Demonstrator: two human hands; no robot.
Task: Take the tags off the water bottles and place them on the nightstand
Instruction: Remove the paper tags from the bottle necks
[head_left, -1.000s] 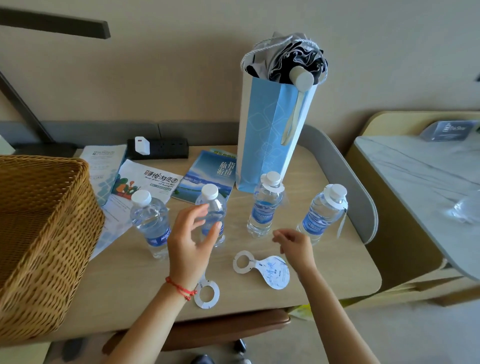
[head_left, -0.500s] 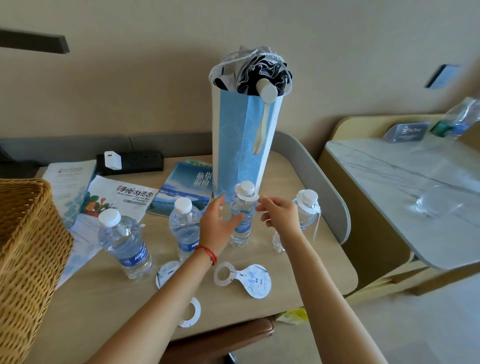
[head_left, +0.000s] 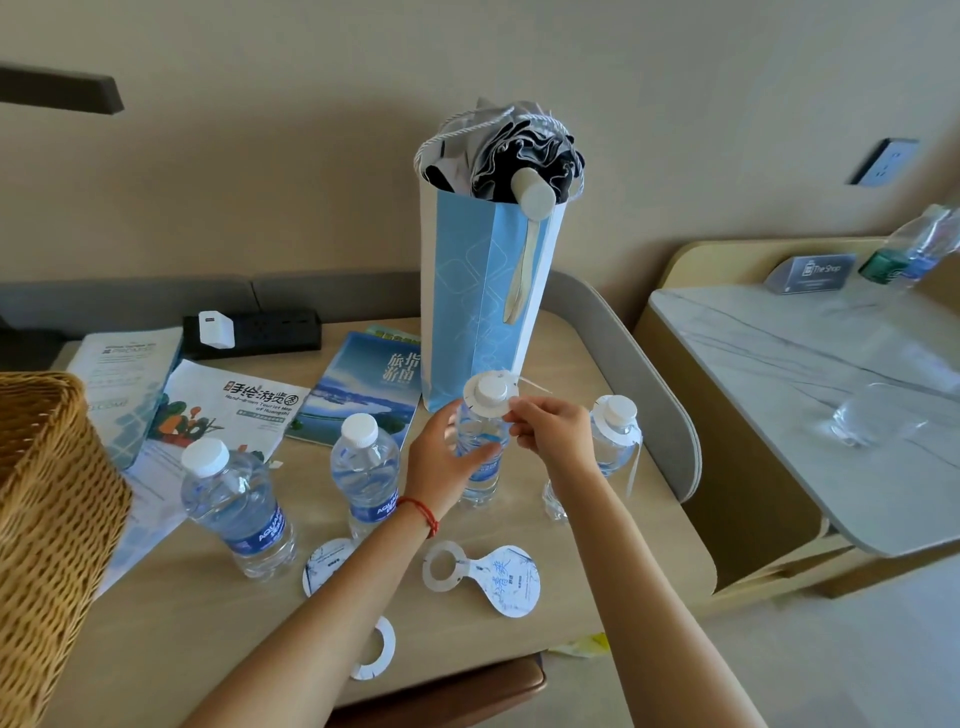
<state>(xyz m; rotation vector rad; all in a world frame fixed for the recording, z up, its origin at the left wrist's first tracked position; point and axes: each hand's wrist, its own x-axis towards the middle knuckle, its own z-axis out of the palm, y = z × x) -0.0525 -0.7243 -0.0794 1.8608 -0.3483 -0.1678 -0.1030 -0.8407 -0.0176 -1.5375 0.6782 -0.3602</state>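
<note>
Midway through the tags, by the look of it: third bottle (head_left: 480, 452) gripped round its clear ribbed body by the left hand (head_left: 447, 457), fingers curled about the plastic; right hand (head_left: 550, 428) pinching the edge of the white card tag (head_left: 485, 402) ringed round the neck under the smooth white cap. Next move, as a judgement: lifting that stiff paper ring up over the cap while steadying the bottle, then laying it flat on the pale wood nightstand (head_left: 613, 525). Just behind the right hand, a fourth bottle (head_left: 613, 441), tag collar on. Left of the left hand, two bottles (head_left: 363, 473) with bare necks. Below the wrists, two loose tags flat on the wood: one (head_left: 483, 577) between the forearms, keyhole-shaped with a round hole and teardrop flap, another (head_left: 322, 564) partly under the left forearm. Far left, a coarse woven wicker basket (head_left: 47, 519).
</note>
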